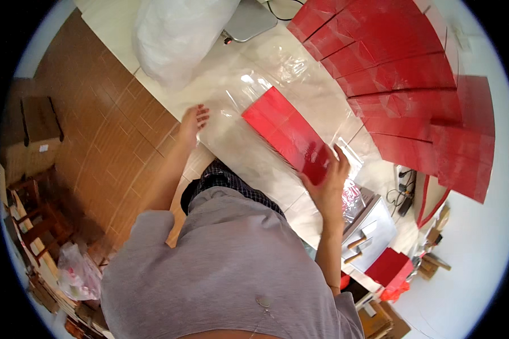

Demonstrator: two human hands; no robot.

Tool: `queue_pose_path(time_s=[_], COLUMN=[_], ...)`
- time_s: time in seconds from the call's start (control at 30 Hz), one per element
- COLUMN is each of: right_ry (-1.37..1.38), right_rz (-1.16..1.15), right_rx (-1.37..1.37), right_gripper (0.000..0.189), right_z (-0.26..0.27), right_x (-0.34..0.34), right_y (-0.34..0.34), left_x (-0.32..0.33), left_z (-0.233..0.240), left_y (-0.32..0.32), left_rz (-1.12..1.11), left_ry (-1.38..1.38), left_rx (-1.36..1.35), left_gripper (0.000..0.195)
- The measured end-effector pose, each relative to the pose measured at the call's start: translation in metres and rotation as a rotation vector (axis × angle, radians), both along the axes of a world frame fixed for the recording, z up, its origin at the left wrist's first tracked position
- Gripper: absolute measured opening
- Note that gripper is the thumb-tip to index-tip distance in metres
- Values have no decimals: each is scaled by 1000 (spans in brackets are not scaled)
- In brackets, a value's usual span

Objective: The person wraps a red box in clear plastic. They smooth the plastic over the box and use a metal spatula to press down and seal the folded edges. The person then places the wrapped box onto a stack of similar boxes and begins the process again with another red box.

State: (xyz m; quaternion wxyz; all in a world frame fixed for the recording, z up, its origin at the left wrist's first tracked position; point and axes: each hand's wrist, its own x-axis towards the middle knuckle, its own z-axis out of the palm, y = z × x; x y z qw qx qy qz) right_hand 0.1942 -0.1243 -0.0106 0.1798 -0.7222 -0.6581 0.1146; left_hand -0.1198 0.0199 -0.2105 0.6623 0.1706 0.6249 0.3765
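A long glossy red box (pixel 286 127) lies slantwise on the pale tiled tabletop (pixel 233 146), with clear plastic film (pixel 248 87) around and beyond its far end. My right hand (pixel 328 186) grips the near end of the box, thumb on one side and fingers on the other. Over the table's left edge is my left hand (pixel 193 123), slightly blurred, its fingers apart and a little curled. I see nothing held in it; whether it touches the film's edge is unclear.
Stacked red boxes in clear wrap (pixel 398 68) line the right wall. A large white bag (pixel 178 38) and a grey metal platform (pixel 254 21) stand at the far end. Two wooden-handled blades (pixel 356 242) lie on a metal surface (pixel 379 226) near a power strip (pixel 405 207).
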Motion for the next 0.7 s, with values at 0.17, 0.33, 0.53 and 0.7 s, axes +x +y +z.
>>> queue_pose_path(time_s=[0.17,0.33,0.53,0.7], right_ry=[-120,-97,-96,-108], right_rz=[153,229,215,207], right_rx=[-54,-118,-111,-57], right_gripper=[103,112,112,112], right_z=[-12,-17,-23,-27], right_x=[-26,-22,-22,-23], right_y=[42,51,47,46], left_x=[45,76,97,98], left_z=[-35,-73,-77,-71], left_y=[-44,-59,-52,-49], left_rz=[8,-21,-15,106], left_ry=[-252,-411,-349,-196], left_rx=[-263,-252,-241,-116], left_gripper=[41,52,49,59])
